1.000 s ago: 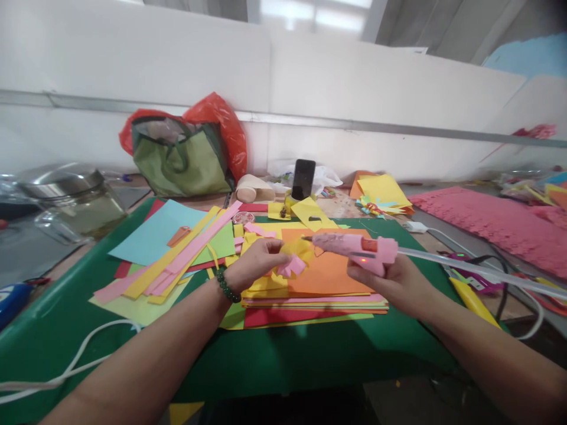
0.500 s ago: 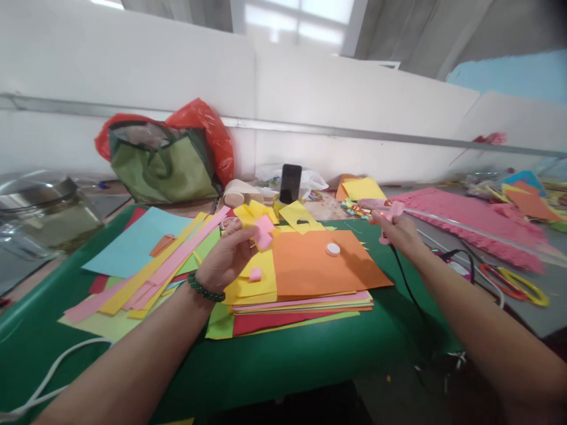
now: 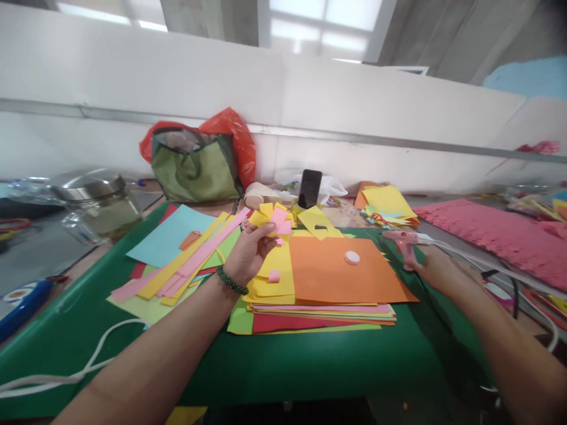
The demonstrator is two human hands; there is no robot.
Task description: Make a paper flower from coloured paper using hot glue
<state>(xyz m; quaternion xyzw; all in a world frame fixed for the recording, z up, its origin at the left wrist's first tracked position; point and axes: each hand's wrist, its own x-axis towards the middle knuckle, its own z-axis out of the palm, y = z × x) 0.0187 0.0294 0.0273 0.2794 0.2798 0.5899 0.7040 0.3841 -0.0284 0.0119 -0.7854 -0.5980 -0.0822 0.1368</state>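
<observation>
My left hand is raised over the stack of coloured paper and pinches a yellow and pink paper flower. Off to the right, my right hand is closed around the handle of a pink glue gun, low over the green mat's right edge, with its clear glue stick trailing right. A small white disc lies on the orange top sheet. On the yellow sheet below the left hand sits a little pink paper roll.
Paper strips and a blue sheet lie left on the green mat. A glass jar, a green bag in red plastic, a black phone, a pink textured sheet and white cables surround the mat.
My right hand carried the glue gun from above the orange sheet to the right edge of the mat. My left hand lifted the paper flower up and back.
</observation>
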